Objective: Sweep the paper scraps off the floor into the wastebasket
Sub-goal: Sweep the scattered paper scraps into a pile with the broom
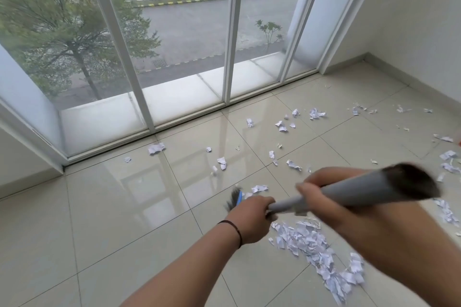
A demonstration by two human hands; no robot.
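Head view: both hands grip the long grey broom handle (349, 194), the left hand (252, 217) low near the dark-bristled, blue-edged broom head (234, 200), the right hand (324, 192) higher up. Torn white paper scraps (314, 252) lie heaped on the glossy beige floor tiles (124, 219) under the handle. More scraps are scattered toward the tall white-framed window (232, 32).

Scraps pile (316, 252) lies on floor (99, 219) right of broom head (234, 198).
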